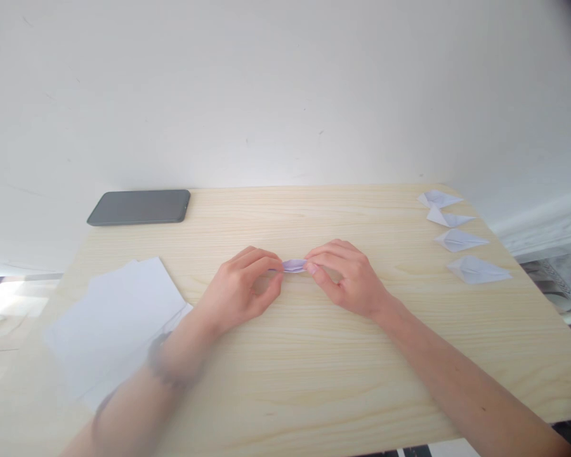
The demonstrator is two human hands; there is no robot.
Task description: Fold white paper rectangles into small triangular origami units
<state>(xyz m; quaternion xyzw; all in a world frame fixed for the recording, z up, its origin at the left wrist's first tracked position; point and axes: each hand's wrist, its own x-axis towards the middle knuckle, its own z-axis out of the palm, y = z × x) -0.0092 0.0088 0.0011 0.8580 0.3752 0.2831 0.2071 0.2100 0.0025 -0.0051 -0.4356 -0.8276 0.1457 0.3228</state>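
Note:
A small folded piece of paper (294,266), pale violet-white and narrow, lies sideways between my two hands over the middle of the table. My left hand (247,282) pinches its left end between thumb and fingers. At the other end, the thumb and fingertips of my right hand (345,276) grip the paper. Both ends of the fold are hidden by my fingertips. A dark band circles my left wrist.
A wooden table (285,368) stands against a white wall. White paper sheets (118,317) lie fanned at the left, partly under my left forearm. Behind them is a dark phone (140,207). Several folded paper pieces (478,270) form a column along the right edge.

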